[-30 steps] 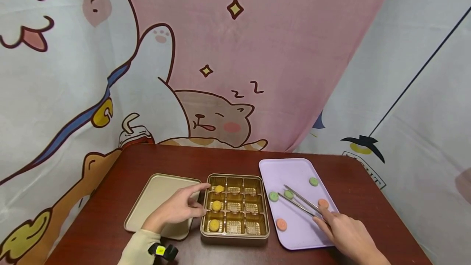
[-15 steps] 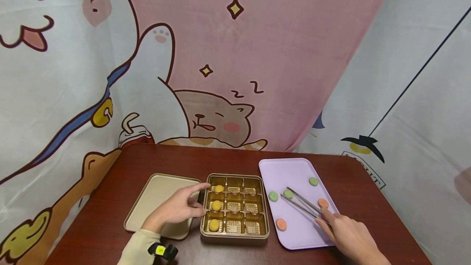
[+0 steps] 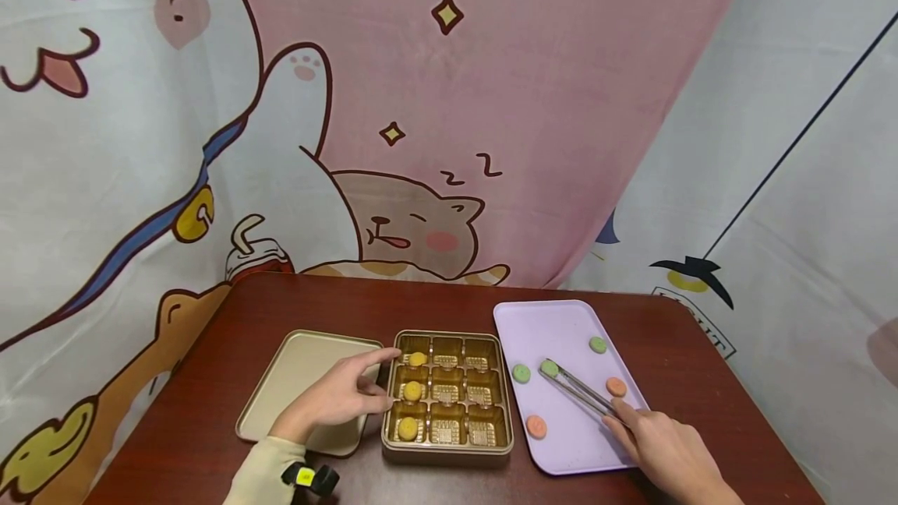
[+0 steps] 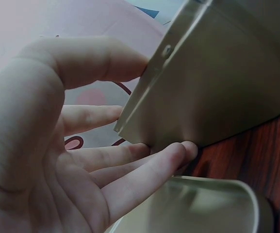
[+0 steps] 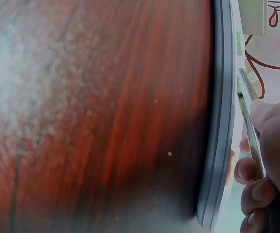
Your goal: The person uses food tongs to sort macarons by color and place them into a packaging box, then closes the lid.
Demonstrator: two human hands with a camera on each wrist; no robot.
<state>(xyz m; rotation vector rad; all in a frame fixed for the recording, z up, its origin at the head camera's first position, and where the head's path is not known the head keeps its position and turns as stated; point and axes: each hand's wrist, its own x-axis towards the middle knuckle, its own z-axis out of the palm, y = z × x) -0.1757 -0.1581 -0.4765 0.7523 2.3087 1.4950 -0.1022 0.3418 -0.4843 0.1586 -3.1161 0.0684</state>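
My right hand (image 3: 666, 446) grips metal tongs (image 3: 585, 396), whose tips close round a small green round biscuit-like piece (image 3: 549, 369) over the lilac tray (image 3: 575, 450). My left hand (image 3: 344, 394) rests its fingertips against the left side of a gold tin box (image 3: 449, 458); in the left wrist view its fingers (image 4: 144, 182) touch the tin's wall (image 4: 217, 82). The box has a gold divided insert. Its left column holds yellow round pieces (image 3: 412, 391), one per compartment; the middle and right columns hold none.
Also on the tray lie green pieces (image 3: 521, 374) and orange pieces (image 3: 536, 427). A flat gold lid (image 3: 281, 388) lies left of the box, partly beneath my left hand in the head view. All stand on a dark red wooden table (image 3: 435, 306), with a cartoon cloth behind.
The tongs have shifted slightly, and their tips have gone from spread apart to closed on the green piece. My left hand and the box have stayed put.
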